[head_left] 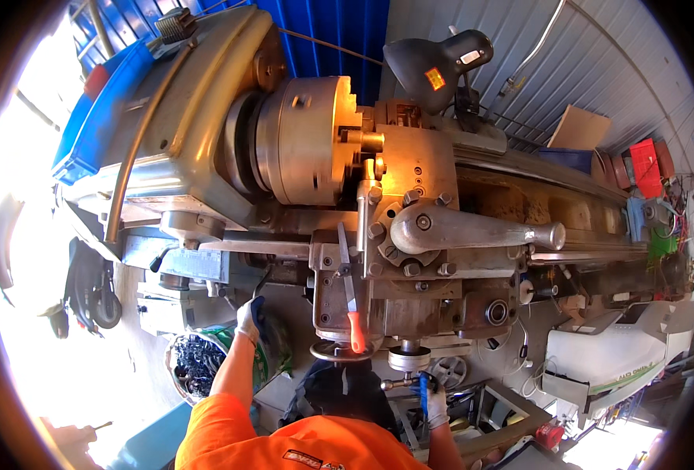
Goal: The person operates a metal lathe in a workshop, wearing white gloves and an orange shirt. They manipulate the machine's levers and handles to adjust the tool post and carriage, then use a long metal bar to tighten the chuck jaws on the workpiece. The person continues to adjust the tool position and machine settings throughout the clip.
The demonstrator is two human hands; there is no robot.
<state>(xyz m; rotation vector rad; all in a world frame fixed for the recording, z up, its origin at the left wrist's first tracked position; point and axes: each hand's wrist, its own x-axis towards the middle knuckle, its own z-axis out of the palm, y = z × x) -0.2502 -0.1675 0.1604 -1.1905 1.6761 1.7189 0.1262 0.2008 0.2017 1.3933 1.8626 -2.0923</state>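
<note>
The left hand (250, 319), in a white and blue glove, looks curled around the low end of a thin lever (262, 283). The lever slants up and a bit to the right from that hand, under the front of the big lathe. The right hand (434, 398) has a glove too, and its fingers look closed on the right end of a short bar (399, 384). The bar lies almost flat, left to right, with a round knob at its left end, just below a silver dial (409, 358). So each hand has its own thing: the lever is at the left hand, the bar is at the right, and the two are well apart. A file (357, 332) lies on the lathe between them, its long side pointing away from the person and its orange grip at the near end. Past both hands, a short shiny rod (372, 142) sticks out to the right from the round chuck (300, 145). It is up and right of the left hand, up and left of the right hand, and neither touches it.
</note>
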